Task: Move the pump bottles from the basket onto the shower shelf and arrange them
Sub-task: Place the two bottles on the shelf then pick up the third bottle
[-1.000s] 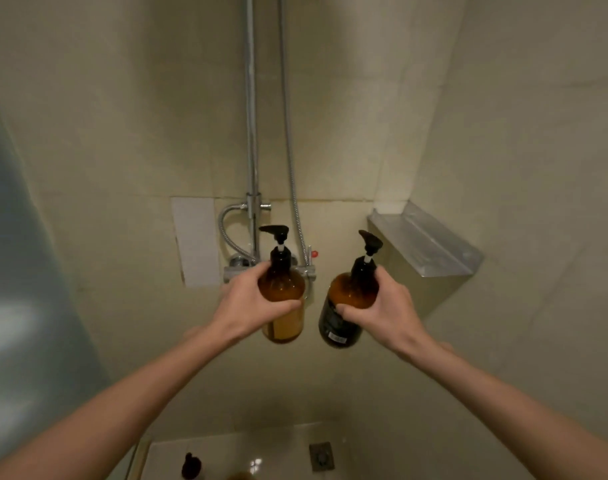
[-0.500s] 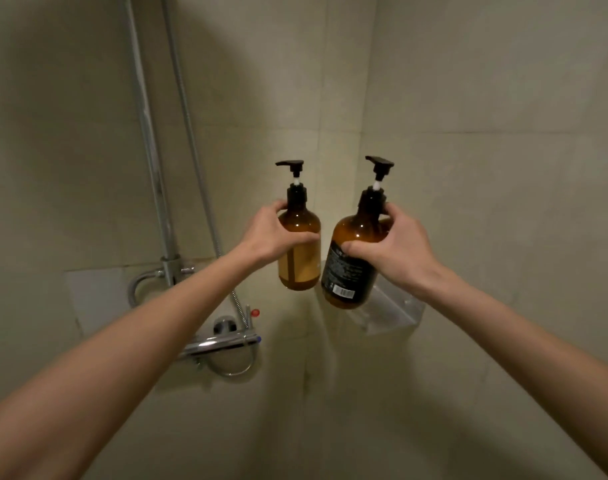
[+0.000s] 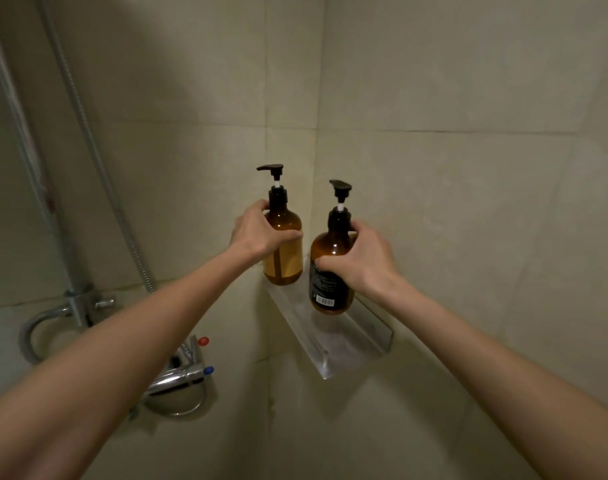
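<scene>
Lowered since the earlier frame to the clear far-corner shelf point(image 3: 333, 344), the yellow-labelled bottle point(image 3: 286, 263) is in my left hand point(image 3: 261, 233), the black-labelled bottle point(image 3: 327, 285) in my right hand point(image 3: 359, 261), fingers curled round each; released crooked on that narrow ledge, either could topple.

Your one view comes from the wide-angle camera on your head, facing forward and a little downward into the corner where two tiled walls meet; the seam runs almost straight up the middle. Your forearms enter from the bottom corners, so the left hand point(image 3: 257, 233) on the left pump bottle point(image 3: 285, 261) and the right hand point(image 3: 359, 261) on the right pump bottle point(image 3: 325, 251) sit at arm's reach near centre frame. The clear shelf point(image 3: 333, 344) lies just below them. The shower riser point(image 3: 74, 296) and mixer tap point(image 3: 178, 379) occupy the left side, bowed by the lens.
</scene>
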